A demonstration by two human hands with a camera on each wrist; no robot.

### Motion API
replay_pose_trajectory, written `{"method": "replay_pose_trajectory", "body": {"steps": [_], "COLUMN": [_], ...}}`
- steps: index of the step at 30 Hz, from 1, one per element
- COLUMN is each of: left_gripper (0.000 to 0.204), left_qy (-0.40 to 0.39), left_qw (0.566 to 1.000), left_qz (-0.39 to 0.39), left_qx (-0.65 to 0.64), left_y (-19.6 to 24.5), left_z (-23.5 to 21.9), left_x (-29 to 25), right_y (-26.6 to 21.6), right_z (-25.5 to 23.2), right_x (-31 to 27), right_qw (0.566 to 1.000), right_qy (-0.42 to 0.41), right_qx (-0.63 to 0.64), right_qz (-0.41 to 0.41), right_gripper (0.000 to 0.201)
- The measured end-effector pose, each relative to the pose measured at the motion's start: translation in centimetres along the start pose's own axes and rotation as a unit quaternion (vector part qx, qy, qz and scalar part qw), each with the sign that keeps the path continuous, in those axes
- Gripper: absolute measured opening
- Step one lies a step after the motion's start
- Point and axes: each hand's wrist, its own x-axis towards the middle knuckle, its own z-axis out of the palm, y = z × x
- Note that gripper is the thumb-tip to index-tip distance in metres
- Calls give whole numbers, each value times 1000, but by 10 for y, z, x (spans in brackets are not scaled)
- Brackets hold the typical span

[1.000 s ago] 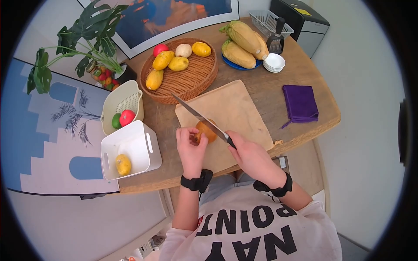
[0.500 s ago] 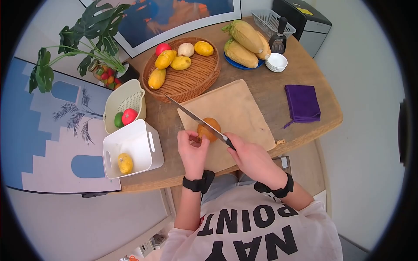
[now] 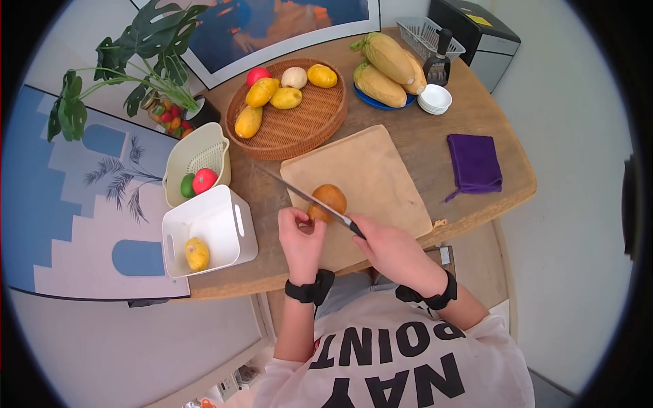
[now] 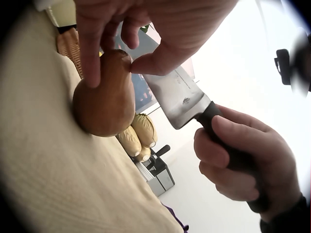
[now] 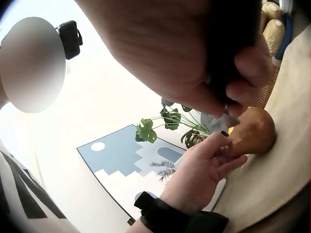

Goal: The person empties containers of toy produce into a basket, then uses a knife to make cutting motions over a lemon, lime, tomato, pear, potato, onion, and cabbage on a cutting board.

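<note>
A small orange-brown butternut squash [image 3: 332,197] lies on the wooden cutting board [image 3: 381,173]. My left hand [image 3: 299,238] pinches its narrow neck between thumb and fingers, as the left wrist view shows close up. The black handle of a large kitchen knife [image 4: 233,155] is gripped in my right hand [image 3: 394,250]. In the head view its long blade crosses over the squash near the neck, pointing toward the far left. Seen from the left wrist, the blade stands beside the neck, right by the thumb, and the squash's skin looks whole.
Behind the board sits a wicker tray [image 3: 306,126] of yellow fruit. At left are a white bin [image 3: 238,238] and a pale green colander [image 3: 218,146]. A purple cloth [image 3: 474,163] lies right; white bowls [image 3: 434,100] and a blue plate [image 3: 367,99] stand farther back.
The knife has shifted toward the person, its blade going from over the squash's round body to nearer its neck. The left hand keeps its pinch; the view has shifted slightly.
</note>
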Motion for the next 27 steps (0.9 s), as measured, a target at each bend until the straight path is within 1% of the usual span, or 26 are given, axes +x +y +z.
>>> {"method": "replay_pose_trajectory", "body": {"steps": [1,3,4,6,7,9,10,12,13,15,18,21,22,24,25,27], "left_gripper": [30,37,43,54,57,61,60,58,57,54,50,40,36,29,27,24], "left_qy": [-17,-51,-59,-73,-85,-110,-132,-177,-183,-190,-179,-190,-165,-113,-111,-104], "left_qw": [999,995,995,990,986,974,973,970,956,918,884,912,929,959,968,981], "left_qz": [-24,-71,-43,15,46,109,102,89,121,182,278,265,244,197,158,79], "left_qx": [14,41,66,116,133,168,160,144,195,297,331,251,224,171,162,142], "left_y": [3,13,13,13,12,8,10,18,27,44,39,43,40,30,28,27], "left_z": [-2,-7,-7,-5,-3,2,3,5,5,4,4,3,4,10,12,17], "left_x": [1,5,7,13,17,23,26,33,36,42,46,38,36,30,28,23], "right_y": [1,3,5,16,23,45,50,51,51,48,50,57,56,49,42,27], "right_z": [0,-6,-10,-13,-12,-3,-2,1,2,1,3,5,4,-4,-8,-12], "right_x": [0,0,1,3,3,1,1,-1,-1,0,0,-1,-1,-2,-1,-1], "right_qw": [1000,998,996,993,990,990,989,988,986,984,985,988,988,990,990,993], "right_qy": [17,58,79,81,82,73,68,32,12,0,-2,7,10,14,15,44], "right_qx": [18,1,-8,-49,-70,-89,-99,-95,-92,-92,-88,-81,-76,-64,-58,-21], "right_qz": [2,29,42,76,92,87,85,121,140,150,148,135,131,127,124,109], "right_gripper": [37,37,37,36,35,33,32,30,30,31,32,33,33,33,33,33]}}
